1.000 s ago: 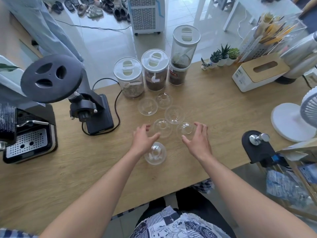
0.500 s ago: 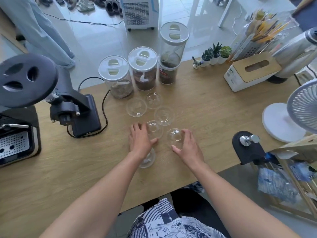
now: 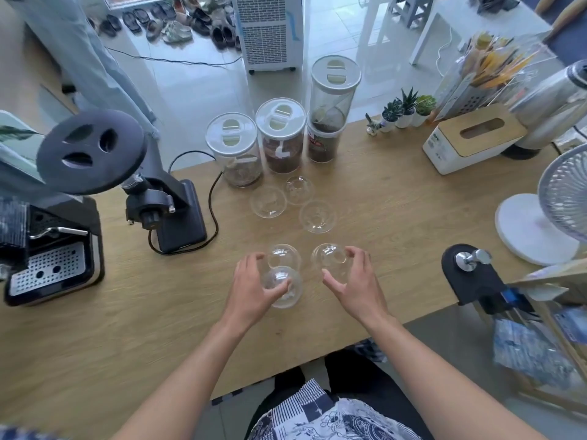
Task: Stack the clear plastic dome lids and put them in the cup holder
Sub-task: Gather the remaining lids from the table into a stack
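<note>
Several clear plastic dome lids lie on the wooden table. Three sit at the back near the jars: one at back left, one at the back, one at back right. My left hand curls around the nearest lid, thumb across its dome; that lid overlaps another lid just behind it. My right hand grips a lid between thumb and fingers. I cannot pick out a cup holder.
Three lidded jars stand behind the lids. A black grinder with a cable and an espresso machine stand at the left. A tissue box, a white fan and a black tamper stand are at the right.
Both hands have gone from flat and spread beside the lids to curled around them. The left thumb has come onto the nearest lid and the right fingers wrap the right-hand lid.
</note>
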A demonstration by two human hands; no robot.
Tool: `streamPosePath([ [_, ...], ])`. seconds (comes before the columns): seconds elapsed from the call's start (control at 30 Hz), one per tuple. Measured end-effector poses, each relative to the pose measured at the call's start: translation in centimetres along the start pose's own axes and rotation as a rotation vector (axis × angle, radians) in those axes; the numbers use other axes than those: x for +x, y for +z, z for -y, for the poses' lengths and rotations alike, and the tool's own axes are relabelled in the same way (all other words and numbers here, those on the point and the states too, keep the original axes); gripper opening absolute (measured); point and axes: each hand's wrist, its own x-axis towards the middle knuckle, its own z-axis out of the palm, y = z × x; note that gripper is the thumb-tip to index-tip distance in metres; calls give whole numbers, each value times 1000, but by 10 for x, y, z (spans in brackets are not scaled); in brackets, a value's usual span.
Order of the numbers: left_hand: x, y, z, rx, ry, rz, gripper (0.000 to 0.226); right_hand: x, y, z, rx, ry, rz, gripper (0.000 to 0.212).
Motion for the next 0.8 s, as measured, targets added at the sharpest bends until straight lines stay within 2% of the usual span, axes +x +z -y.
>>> streamPosePath([
  [0.17,-21,0,27,55,48,39,91,-12,13,18,40,-49,-4,85],
  [0.37,-25,6,34,93,122,119,89,-27,34,30,47,-149,71,85],
  [0.67,-17,14,38,75,165,191,108,-33,56,31,-88,-177,131,89],
  [0.8,-16,12,51,64,165,208,100,-29,60,30,-141,-194,158,84],
])
